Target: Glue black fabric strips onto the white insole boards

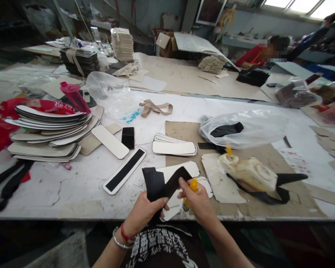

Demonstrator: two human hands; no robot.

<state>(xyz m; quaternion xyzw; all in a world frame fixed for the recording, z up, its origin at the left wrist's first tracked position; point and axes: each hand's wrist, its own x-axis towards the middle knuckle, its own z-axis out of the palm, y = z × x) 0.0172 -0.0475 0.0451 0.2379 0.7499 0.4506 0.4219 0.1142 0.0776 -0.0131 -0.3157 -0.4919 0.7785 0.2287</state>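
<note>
My left hand [143, 214] grips a bundle of black strips [154, 183] at the table's near edge. My right hand [197, 201] pinches one black strip [176, 181] by its end, pulling it up out of the bundle, and also holds a small yellow glue applicator [194, 185]. Under my hands lie white oblong pieces [184, 169] on a brown cardboard sheet [181, 130]. To the left lies a white piece with a black strip stuck down its middle [124, 170]. A glue bottle with a yellow nozzle [248, 173] lies on its side to the right.
A stack of white oblong pieces [174, 146] sits ahead, a large pile of them [48, 130] at left beside a black phone [127, 137]. A clear plastic bag holding black strips [240, 128] lies right of centre. Another person [264, 52] works at the far right.
</note>
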